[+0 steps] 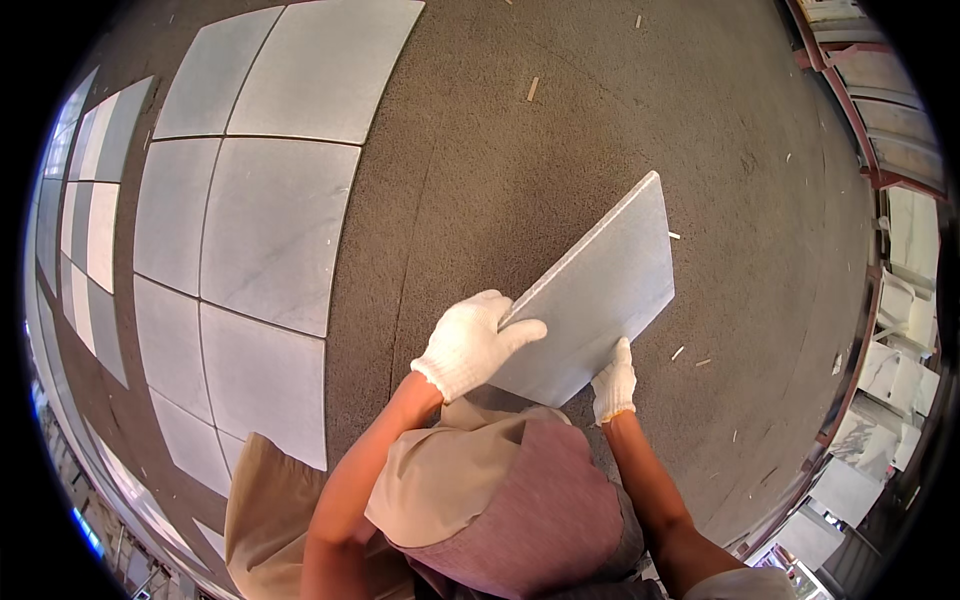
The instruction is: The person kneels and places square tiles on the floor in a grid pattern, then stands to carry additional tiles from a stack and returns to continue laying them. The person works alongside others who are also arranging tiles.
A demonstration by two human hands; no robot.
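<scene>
A grey stone tile [605, 290] is held tilted in front of me, above the dark floor. On its left edge lies my left hand [472, 342] in a white knitted glove, fingers behind the slab and thumb over its face. My right hand [615, 385], gloved the same way, grips the lower right edge, with the thumb against the face; its other fingers are hidden. To the left, several grey tiles [275, 220] lie flat on the floor in rows, with narrow gaps between them.
Brown rough floor [480, 110] carries small scattered strips, one a wooden piece [532, 89]. At far left lie striped white and grey tiles [102, 210]. Along the right edge stand racks with a red metal frame [845, 90] and stacked pale slabs [865, 440].
</scene>
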